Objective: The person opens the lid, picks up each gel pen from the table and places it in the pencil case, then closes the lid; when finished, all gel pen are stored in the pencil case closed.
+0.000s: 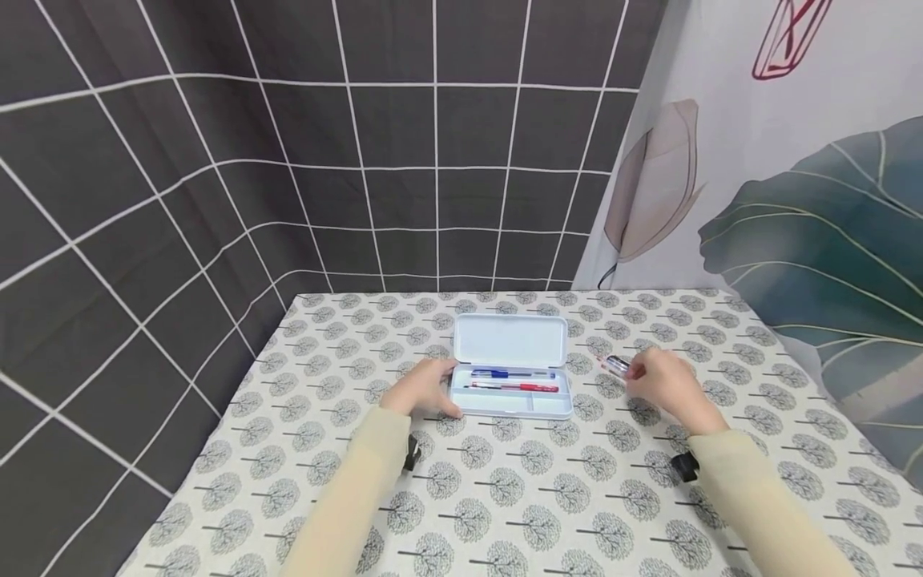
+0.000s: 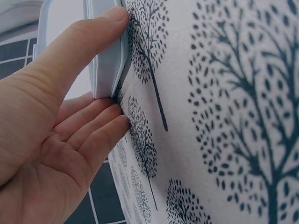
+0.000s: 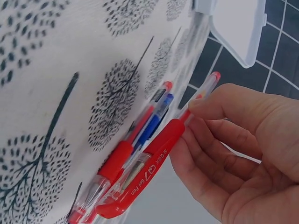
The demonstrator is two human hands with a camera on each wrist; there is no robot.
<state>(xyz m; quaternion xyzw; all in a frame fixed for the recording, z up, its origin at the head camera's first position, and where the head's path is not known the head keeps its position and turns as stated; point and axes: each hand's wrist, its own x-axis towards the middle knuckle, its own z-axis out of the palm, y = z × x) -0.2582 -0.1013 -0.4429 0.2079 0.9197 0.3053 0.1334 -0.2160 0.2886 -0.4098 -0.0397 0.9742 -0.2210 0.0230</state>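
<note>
A pale blue pencil case (image 1: 510, 340) lies on the table with its lid raised. In its tray are a blue pen (image 1: 505, 374) and a red pen (image 1: 530, 388). My left hand (image 1: 425, 387) holds the case's left end, the thumb along the front and the fingers toward the back. To the right of the case, my right hand (image 1: 667, 378) pinches a red gel pen (image 3: 156, 156) between thumb and fingers. Below that pen, in the right wrist view, another red pen (image 3: 117, 158) and a blue pen (image 3: 152, 126) lie side by side.
A cloth printed with trees covers the table (image 1: 505, 513). Dark gridded fabric (image 1: 392, 128) hangs behind and to the left. A white curtain with leaf drawings (image 1: 808, 240) hangs on the right. A thin black cord (image 1: 607, 276) shows at the back edge.
</note>
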